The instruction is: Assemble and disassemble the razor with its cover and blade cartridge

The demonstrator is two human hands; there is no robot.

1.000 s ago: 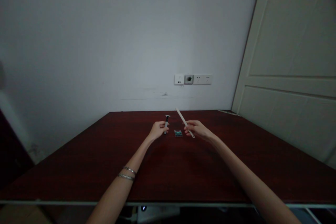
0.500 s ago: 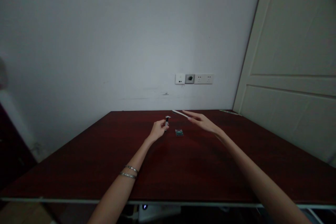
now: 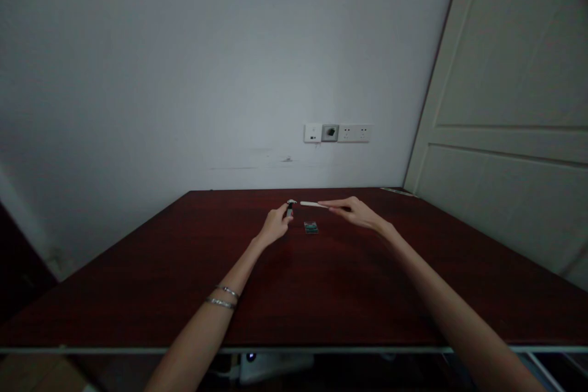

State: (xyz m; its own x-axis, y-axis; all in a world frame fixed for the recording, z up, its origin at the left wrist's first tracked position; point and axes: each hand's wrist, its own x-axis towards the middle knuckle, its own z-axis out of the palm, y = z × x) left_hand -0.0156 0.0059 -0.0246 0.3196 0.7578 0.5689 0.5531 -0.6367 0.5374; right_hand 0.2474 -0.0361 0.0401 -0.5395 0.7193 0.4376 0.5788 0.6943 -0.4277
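My left hand (image 3: 274, 225) is closed around the handle of a small razor (image 3: 290, 209), held upright with its pale crosswise head on top. Pinched in my right hand (image 3: 361, 214) is a slim white stick (image 3: 312, 204), shaped like a toothbrush; its fine detail is too small to tell. The stick lies nearly level and points left, its tip just short of the razor's head. Below and between the hands, a small clear case (image 3: 311, 228) with something teal inside rests on the dark red table (image 3: 331, 294).
A pale wall (image 3: 239, 73) stands behind the table, with a row of sockets and switches (image 3: 337, 133). To the right is a cream panelled door (image 3: 505, 92). A flat strip (image 3: 397, 192) lies at the table's back right corner. A white object (image 3: 275, 367) shows beneath the front edge.
The white stick's tip has come down and slightly left, from slanting upward to almost level, nearer the razor's head. The whole view has shifted a little; both hands keep their hold.
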